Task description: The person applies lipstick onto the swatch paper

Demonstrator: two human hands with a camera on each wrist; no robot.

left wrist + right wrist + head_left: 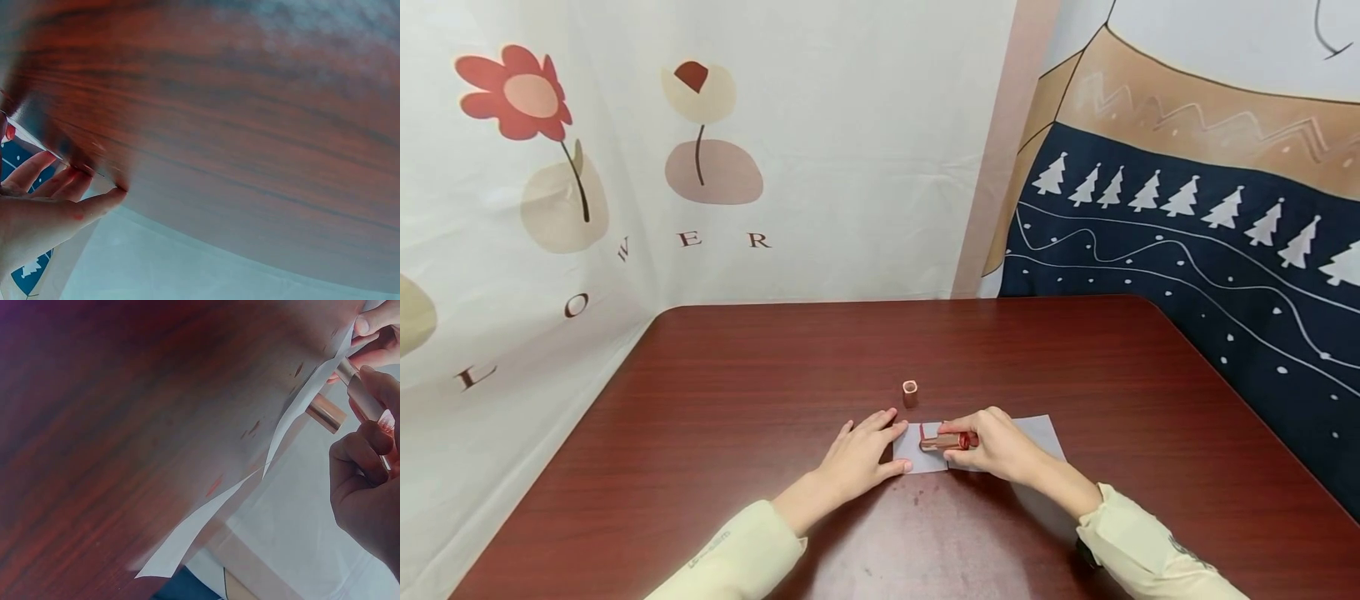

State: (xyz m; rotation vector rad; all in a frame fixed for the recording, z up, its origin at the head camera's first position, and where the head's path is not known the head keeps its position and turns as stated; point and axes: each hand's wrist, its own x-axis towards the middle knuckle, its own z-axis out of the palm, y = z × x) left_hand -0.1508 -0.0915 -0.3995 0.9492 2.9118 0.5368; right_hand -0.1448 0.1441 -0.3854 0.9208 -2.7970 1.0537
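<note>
The right grip (pixel 997 447) has the copper-coloured tube (pixel 943 442) pinched between thumb and fingers, and from where I stand the worry is its low tilt: press too hard and it could drag across the paper (pixel 1036 430), smearing the red mark (pixel 921 431) by its far end. The left grip (pixel 855 458) grasps nothing, its fingers spread over the paper's left edge; should they ease off, the paper might skid, all the more because a fold or join crosses it, I can't tell which. The upright cap (pixel 910 394) looks easy to topple, being near those left fingertips. As for the tube, it sticks out leftward from the pinch, over the paper and between the two hands; I can't make out whether its tip touches. The cap stands beyond, past the paper's far edge on the surface (pixel 737 358).
</note>
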